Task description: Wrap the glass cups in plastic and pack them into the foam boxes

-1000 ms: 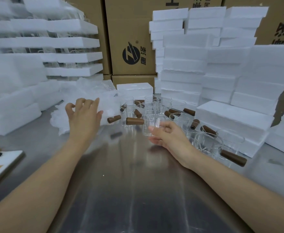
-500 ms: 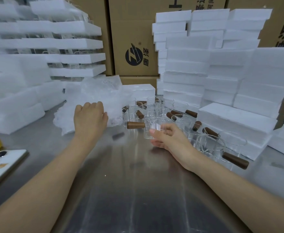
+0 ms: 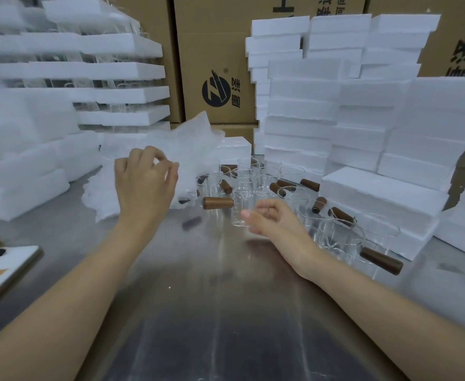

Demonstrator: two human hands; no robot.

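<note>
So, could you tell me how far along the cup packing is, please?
Looks done: foam boxes stacked at the left show glass between layers. In hand: the left hand pinches a plastic sheet; the right hand holds one glass cup. Left: a cluster of bare cups waits unwrapped.

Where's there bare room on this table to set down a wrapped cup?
The bare steel table between your forearms, from the phone across to the nearest cups. Crowded: cups fill the space before the foam boxes, and plastic sheets lie beyond your left hand.
</note>
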